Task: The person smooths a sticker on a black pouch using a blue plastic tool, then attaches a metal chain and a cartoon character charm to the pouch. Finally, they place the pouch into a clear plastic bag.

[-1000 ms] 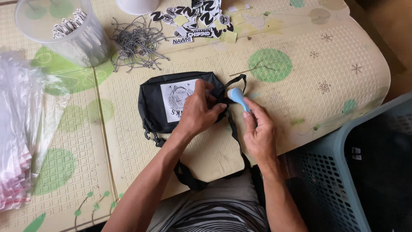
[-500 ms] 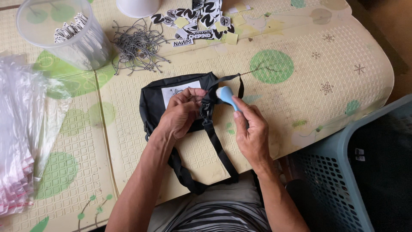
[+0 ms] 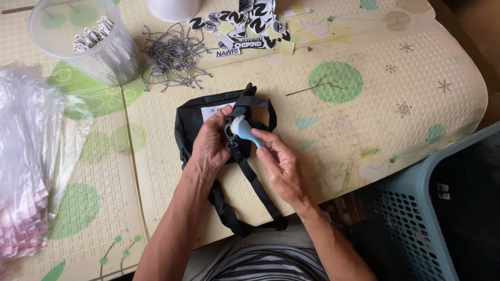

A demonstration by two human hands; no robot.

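A small black bag with a white label lies on the cream mat, its black strap looping toward me. My left hand rests on the bag and pinches the strap or zipper area near the label. In my right hand I hold a light blue tool with a white tip, and that tip presses against the spot my left fingers are holding.
A clear plastic tub with printed tags stands at the back left, a heap of grey strings beside it. Black-and-white stickers lie at the back. Clear plastic bags are stacked left. A teal laundry basket stands at right.
Both hands shifted left over the bag. The strap, which lay folded near the bag, now stretches out toward me, and the blue tool's tip moved onto the bag's middle.
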